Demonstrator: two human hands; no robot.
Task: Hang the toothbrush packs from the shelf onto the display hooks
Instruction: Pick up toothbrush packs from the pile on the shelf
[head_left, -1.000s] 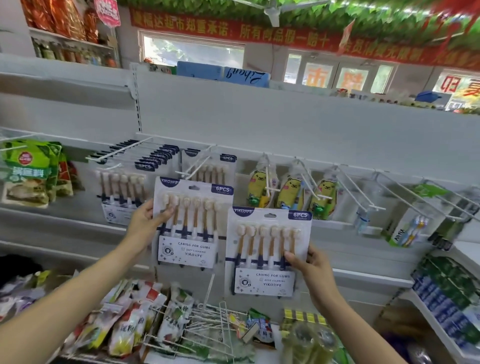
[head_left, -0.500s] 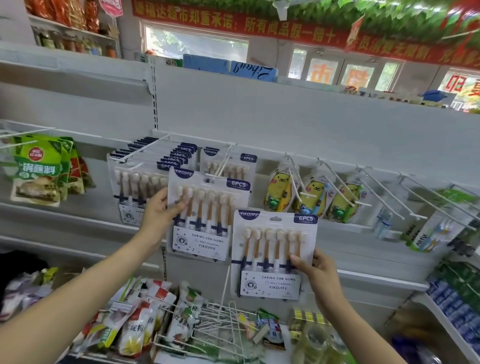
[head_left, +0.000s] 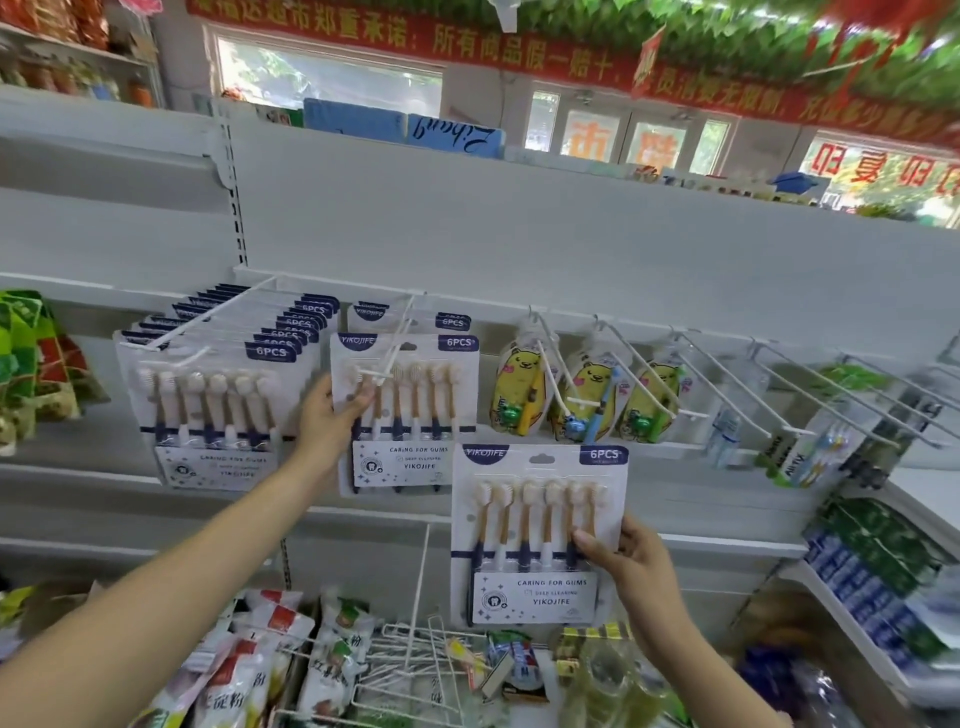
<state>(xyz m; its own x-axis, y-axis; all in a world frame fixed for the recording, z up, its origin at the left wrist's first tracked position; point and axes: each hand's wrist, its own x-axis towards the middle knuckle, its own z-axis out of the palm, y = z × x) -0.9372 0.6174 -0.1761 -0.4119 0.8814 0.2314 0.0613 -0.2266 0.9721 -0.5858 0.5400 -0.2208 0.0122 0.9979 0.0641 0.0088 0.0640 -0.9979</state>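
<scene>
Toothbrush packs fill both our hands: our left hand grips one pack at a white display hook, our right hand pinches another pack lower right.

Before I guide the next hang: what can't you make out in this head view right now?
- Whether the left hand's pack has its hole on the hook: head view, hook wire crosses it.
- Count of packs on the full hook: overlapped.
- Small print on the right hand's pack: blurred.
- Right shelf goods: blurred.
</scene>
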